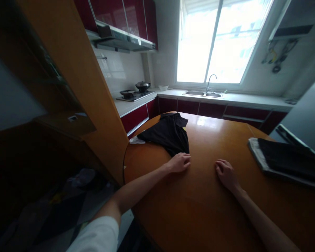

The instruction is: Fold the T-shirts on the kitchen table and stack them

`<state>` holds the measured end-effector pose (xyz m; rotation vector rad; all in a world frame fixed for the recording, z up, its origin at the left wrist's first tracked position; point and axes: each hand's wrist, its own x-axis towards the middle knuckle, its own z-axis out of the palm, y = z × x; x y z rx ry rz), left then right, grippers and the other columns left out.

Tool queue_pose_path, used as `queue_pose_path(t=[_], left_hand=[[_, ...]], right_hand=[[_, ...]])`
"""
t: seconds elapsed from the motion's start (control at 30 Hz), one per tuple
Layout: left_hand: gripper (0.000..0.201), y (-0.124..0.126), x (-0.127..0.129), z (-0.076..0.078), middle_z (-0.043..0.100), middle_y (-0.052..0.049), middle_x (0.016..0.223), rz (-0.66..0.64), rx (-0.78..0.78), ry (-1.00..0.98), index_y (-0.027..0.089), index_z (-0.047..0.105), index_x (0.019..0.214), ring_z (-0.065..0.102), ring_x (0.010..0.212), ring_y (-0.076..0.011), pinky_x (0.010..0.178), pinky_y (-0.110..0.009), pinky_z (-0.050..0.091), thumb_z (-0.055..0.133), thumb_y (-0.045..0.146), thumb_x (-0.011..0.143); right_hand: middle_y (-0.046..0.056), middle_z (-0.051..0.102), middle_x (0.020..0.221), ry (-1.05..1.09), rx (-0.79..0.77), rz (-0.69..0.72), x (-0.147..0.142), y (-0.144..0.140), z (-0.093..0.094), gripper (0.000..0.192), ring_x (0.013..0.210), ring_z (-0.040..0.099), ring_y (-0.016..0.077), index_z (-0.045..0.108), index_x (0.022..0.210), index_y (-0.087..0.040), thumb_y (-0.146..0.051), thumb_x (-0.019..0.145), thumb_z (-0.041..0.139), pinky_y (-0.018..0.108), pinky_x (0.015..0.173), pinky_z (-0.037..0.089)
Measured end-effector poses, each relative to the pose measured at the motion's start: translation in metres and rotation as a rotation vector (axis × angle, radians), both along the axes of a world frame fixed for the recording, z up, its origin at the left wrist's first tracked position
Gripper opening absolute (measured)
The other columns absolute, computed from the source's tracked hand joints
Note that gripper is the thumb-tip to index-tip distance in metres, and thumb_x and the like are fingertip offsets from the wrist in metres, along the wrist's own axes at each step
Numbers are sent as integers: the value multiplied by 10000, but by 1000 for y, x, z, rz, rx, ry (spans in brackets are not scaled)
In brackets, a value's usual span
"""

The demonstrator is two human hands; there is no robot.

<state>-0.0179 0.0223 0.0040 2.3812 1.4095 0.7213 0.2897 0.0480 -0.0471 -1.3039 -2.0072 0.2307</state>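
A crumpled black garment lies on the wooden table, its lower tip reaching my left hand. My left hand rests on the tabletop at that tip, palm down, with the fingers loosely bent and slightly apart. Whether its fingertips touch the cloth is hard to make out. To the right, my right hand rests on bare wood, fingers curled in and thumb close to them, with nothing visible inside. A white piece of cloth pokes out at the garment's left end, by the table edge.
Folded dark cloth on a pale layer lies at the table's right side. Beyond the table run a counter with a sink and a stove with pans. A wooden partition stands close on the left.
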Motion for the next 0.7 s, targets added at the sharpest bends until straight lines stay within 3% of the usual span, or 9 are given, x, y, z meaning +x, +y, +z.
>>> queue_pose_path(t=[0.07, 0.1, 0.17, 0.23, 0.33, 0.4, 0.53, 0.6, 0.7], left_hand=[[281, -2, 7, 7, 705, -57, 1274, -144, 21, -159, 239, 738, 1167, 660, 1164, -196, 1043, -308, 495, 614, 296, 922], [266, 0, 4, 12, 713, -56, 1250, -122, 48, -210, 237, 744, 1144, 667, 1146, -193, 1038, -315, 500, 584, 270, 935], [276, 9, -17, 19, 709, -66, 1237, 86, 124, -202, 223, 741, 1125, 651, 1162, -204, 1065, -342, 482, 553, 203, 924], [338, 21, -53, 23, 676, -94, 1289, 342, 180, -95, 198, 714, 1172, 605, 1230, -231, 1117, -382, 440, 536, 139, 891], [383, 35, -117, 19, 593, -128, 1413, 671, 193, 93, 175, 667, 1258, 476, 1375, -297, 1188, -466, 338, 541, 178, 896], [405, 38, -151, 13, 577, -145, 1432, 795, 165, 142, 149, 633, 1306, 450, 1397, -306, 1197, -472, 311, 510, 236, 930], [481, 37, -179, 4, 566, -159, 1445, 836, 149, 157, 114, 563, 1394, 456, 1397, -280, 1189, -427, 325, 391, 334, 1002], [516, 38, -180, 2, 520, -141, 1499, 851, 161, 148, 143, 515, 1452, 406, 1437, -279, 1198, -447, 311, 343, 372, 1022], [545, 40, -179, 0, 475, -121, 1544, 866, 142, 112, 199, 451, 1517, 354, 1468, -297, 1200, -509, 291, 327, 413, 1031]], right_hand=[[135, 660, 1178, 37, -1, -7, 1, -2, 3, 309, 1118, 612, 285, 708, 1054, -186, -339, 936, 467, 476, 1024, 494], [136, 658, 1178, 44, 4, -6, 1, -3, 5, 307, 1120, 609, 286, 708, 1061, -184, -325, 931, 469, 479, 1030, 492], [132, 654, 1194, 29, 19, 21, -1, -7, 9, 304, 1141, 597, 290, 709, 1084, -189, -287, 914, 476, 490, 1050, 481], [127, 651, 1218, 2, 36, 68, -10, -14, 15, 312, 1170, 585, 290, 711, 1106, -200, -251, 905, 478, 493, 1064, 474], [120, 633, 1309, -57, 46, 181, -45, -26, 27, 340, 1242, 560, 278, 705, 1170, -212, -232, 929, 466, 478, 1098, 453], [106, 565, 1450, -124, 37, 268, -76, -34, 34, 385, 1356, 492, 277, 663, 1288, -215, -268, 963, 465, 482, 1162, 387], [140, 436, 1576, -241, -73, 279, -115, -37, 38, 536, 1480, 368, 295, 517, 1473, -173, -451, 1023, 432, 549, 1219, 261], [157, 467, 1547, -270, -104, 209, -107, -33, 34, 546, 1473, 384, 297, 537, 1456, -162, -481, 1039, 390, 565, 1218, 243], [144, 508, 1515, -306, -88, 110, -65, -28, 25, 520, 1451, 423, 289, 580, 1415, -171, -467, 1050, 358, 556, 1219, 239]])
